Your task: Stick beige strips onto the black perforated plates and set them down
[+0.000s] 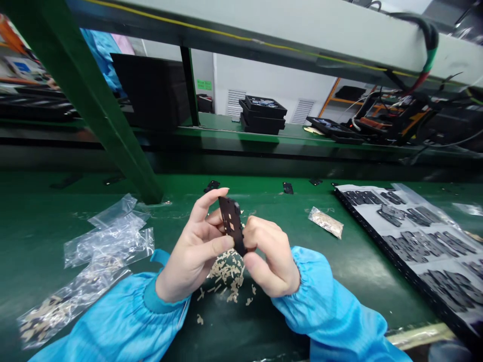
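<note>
Plastic bags (109, 241) of beige pieces (47, 317)

The person wears a bright sky-blue work smock with a smooth, faintly glossy fabric that falls in loose, soft folds. The left sleeve (113, 322) balloons toward the wrist and ends in a deeper teal ribbed cuff (160, 296), with a small blue tab (160, 257) standing up beside it. The right sleeve (332, 306) puffs the same way and gathers into tight elastic ruffles (298, 266). Both the left hand (194, 246) and right hand (269, 256) are bare, with no gloves, rings or markings visible.
</note>
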Demonstrator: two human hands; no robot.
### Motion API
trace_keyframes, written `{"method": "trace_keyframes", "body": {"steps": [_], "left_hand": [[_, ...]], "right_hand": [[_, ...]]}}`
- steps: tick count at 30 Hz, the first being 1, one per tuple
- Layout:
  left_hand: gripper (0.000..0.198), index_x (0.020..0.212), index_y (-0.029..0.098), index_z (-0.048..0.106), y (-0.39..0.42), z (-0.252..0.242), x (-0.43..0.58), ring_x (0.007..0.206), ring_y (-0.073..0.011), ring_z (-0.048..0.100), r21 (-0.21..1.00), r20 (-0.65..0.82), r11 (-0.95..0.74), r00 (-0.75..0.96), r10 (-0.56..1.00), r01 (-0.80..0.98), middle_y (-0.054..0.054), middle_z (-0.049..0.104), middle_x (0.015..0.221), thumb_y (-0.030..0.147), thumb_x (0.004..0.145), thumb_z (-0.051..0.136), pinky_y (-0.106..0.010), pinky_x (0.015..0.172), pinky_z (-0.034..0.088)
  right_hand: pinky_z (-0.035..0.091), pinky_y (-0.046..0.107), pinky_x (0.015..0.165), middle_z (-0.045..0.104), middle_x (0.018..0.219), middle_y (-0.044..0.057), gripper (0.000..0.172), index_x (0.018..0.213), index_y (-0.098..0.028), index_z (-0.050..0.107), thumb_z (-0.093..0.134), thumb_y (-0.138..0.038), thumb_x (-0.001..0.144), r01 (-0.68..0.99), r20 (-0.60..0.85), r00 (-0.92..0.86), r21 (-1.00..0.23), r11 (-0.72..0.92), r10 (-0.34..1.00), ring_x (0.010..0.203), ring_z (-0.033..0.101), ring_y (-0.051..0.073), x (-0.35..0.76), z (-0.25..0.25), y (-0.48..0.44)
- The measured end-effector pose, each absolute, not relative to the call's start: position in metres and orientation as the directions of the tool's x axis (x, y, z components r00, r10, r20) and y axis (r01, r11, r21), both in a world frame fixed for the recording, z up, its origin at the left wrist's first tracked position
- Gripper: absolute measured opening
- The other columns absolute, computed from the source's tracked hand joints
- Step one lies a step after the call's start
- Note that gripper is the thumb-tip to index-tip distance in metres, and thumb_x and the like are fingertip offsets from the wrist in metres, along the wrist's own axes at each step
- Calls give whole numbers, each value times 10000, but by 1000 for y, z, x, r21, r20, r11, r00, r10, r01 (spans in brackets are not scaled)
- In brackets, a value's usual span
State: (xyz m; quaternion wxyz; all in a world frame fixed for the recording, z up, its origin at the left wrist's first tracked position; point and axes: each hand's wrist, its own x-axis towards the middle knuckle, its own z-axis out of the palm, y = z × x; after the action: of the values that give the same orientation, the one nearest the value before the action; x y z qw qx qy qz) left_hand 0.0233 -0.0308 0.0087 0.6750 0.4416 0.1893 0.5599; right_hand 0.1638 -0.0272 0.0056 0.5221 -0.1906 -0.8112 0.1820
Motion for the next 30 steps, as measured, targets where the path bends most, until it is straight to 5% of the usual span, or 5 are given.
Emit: {"method": "trace_keyframes", "body": {"steps": [8,18,25,30], "left_hand": [[518,1125,307,437,-36,14,23,682,-112,590,842,137,39,282,950,-539,21,614,818,106,698,652,-208,606,484],[497,1102,266,424,-39,11,25,810,-147,637,897,227,-206,9,974,-391,9,646,901,99,700,665,-241,707,505],[500,1110,287,409,-40,10,23,749,-144,654,894,255,-224,29,967,-387,19,652,908,97,718,653,-256,682,528],[529,1155,292,402,-28,4,26,865,-141,618,902,269,-243,23,963,-357,3,617,991,118,725,656,-256,774,497]], "right_hand": [[341,249,534,422,635,-13,229,661,-202,358,360,-252,885,-102,575,-447,-794,599,685,571,396,110,169,5,-25],[293,223,478,345,575,-47,200,636,-216,305,428,-223,794,286,644,-333,-627,725,689,506,328,88,162,-4,-16],[323,219,494,380,589,-58,235,695,-212,367,583,-300,717,178,620,-392,-674,717,680,514,372,87,165,-4,-15],[374,231,562,437,648,-23,209,706,-199,392,379,-346,855,133,546,-447,-743,656,709,580,417,100,169,-10,-4]]}}
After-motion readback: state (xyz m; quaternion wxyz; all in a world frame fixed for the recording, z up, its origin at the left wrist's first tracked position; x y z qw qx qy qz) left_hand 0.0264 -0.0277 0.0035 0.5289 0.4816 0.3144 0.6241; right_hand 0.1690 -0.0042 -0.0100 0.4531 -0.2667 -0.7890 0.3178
